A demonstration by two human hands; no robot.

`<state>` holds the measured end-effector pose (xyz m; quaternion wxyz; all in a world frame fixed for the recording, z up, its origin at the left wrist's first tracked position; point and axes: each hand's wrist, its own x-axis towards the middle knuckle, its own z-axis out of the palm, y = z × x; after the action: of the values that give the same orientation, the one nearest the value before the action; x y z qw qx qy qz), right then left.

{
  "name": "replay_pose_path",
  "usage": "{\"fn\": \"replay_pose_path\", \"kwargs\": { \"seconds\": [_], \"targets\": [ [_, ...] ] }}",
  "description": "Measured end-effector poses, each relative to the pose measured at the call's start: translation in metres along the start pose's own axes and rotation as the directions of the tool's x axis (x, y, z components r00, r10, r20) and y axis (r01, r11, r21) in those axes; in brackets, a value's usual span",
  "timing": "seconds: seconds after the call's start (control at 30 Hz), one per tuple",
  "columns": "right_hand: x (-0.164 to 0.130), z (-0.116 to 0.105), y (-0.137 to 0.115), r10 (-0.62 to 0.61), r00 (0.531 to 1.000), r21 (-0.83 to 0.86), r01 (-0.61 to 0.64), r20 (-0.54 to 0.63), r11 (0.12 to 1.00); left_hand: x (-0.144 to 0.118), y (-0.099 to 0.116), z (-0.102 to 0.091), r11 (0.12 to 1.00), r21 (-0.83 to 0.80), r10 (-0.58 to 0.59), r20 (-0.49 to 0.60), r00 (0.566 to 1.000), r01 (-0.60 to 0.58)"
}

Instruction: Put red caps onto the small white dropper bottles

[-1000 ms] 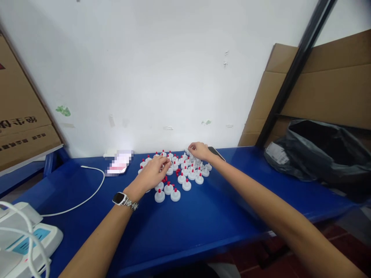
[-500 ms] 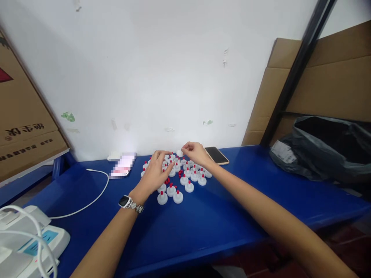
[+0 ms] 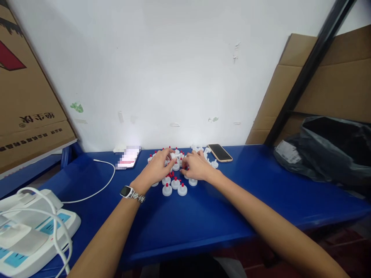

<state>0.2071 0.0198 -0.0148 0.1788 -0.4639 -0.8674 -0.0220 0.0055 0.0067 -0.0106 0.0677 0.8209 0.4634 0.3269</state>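
Note:
Several white nozzle caps, many with red tips, stand in a cluster on the blue table; a red-tipped one [image 3: 167, 190] is at the near edge. My left hand [image 3: 156, 166], with a watch on its wrist, reaches over the cluster's left side, thumb and fingers curled around a white nozzle cap [image 3: 173, 156]. Close by on the right, my right hand [image 3: 197, 166] is low among the caps, its fingers bent together; what they pinch is hidden. Small loose red tips [image 3: 171, 175] lie between the hands. White caps without red tips [image 3: 214, 164] show beyond my right hand.
A dark-screened phone [image 3: 220, 153] lies behind the caps at right, and a lit phone [image 3: 129, 157] at left. A white power strip [image 3: 58, 231] with cables occupies the left front. A black plastic bag [image 3: 324, 146] sits at the right. A white wall closes the back.
My right hand has come down and nearer from the back of the cluster, where it held a white cap. My left fingers have curled around a white cap. The view has shifted slightly.

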Motion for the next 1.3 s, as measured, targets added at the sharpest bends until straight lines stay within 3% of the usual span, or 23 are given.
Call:
{"fn": "replay_pose_path", "kwargs": {
  "seconds": [0.13,0.27,0.37,0.43,0.5,0.57,0.67,0.97,1.07,1.23,1.3],
  "targets": [
    [0.009,0.0,-0.006,0.024,0.992,-0.137,-0.007,0.126,0.991,0.0,0.0,0.003,1.0,-0.008,0.009,0.01,1.0,-0.009],
    [0.014,-0.001,-0.006,0.031,0.976,-0.144,0.0,0.213,0.99,0.001,0.0,0.004,1.0,-0.017,0.015,0.024,1.0,-0.015],
    [0.013,-0.003,0.0,0.021,0.993,-0.013,-0.02,0.117,1.0,0.001,0.002,0.002,1.0,-0.018,0.007,0.027,1.0,-0.007],
    [0.012,-0.005,0.004,0.088,0.996,0.215,-0.084,-0.01,0.973,0.0,0.005,0.001,1.0,-0.024,0.005,0.026,1.0,-0.005],
    [0.011,-0.007,0.007,0.207,0.974,0.514,-0.131,-0.093,0.848,0.0,0.008,0.0,0.999,-0.04,0.001,0.025,1.0,0.0],
    [0.01,-0.007,0.007,0.297,0.949,0.737,-0.127,-0.104,0.664,0.0,0.011,0.001,0.998,-0.061,-0.007,0.026,1.0,0.008],
    [0.008,-0.005,0.002,0.322,0.944,0.856,-0.105,-0.075,0.506,0.0,0.014,0.002,0.995,-0.097,-0.002,0.029,1.0,0.004],
    [0.002,0.005,-0.009,0.249,0.952,0.833,0.013,-0.18,0.554,0.002,0.018,0.004,0.988,-0.143,0.061,0.005,0.998,-0.06],
    [0.001,0.008,-0.015,0.25,0.931,0.823,0.083,-0.264,0.562,0.002,0.025,0.005,0.975,-0.197,0.095,-0.049,0.994,-0.102],
    [0.002,0.011,-0.028,0.334,0.857,0.839,0.183,-0.392,0.513,0.003,0.037,0.004,0.961,-0.247,0.098,-0.13,0.987,-0.128],
    [0.003,0.012,-0.028,0.314,0.871,0.835,0.175,-0.378,0.521,0.002,0.037,0.001,0.957,-0.258,0.111,-0.105,0.988,-0.135]
  ]
}}
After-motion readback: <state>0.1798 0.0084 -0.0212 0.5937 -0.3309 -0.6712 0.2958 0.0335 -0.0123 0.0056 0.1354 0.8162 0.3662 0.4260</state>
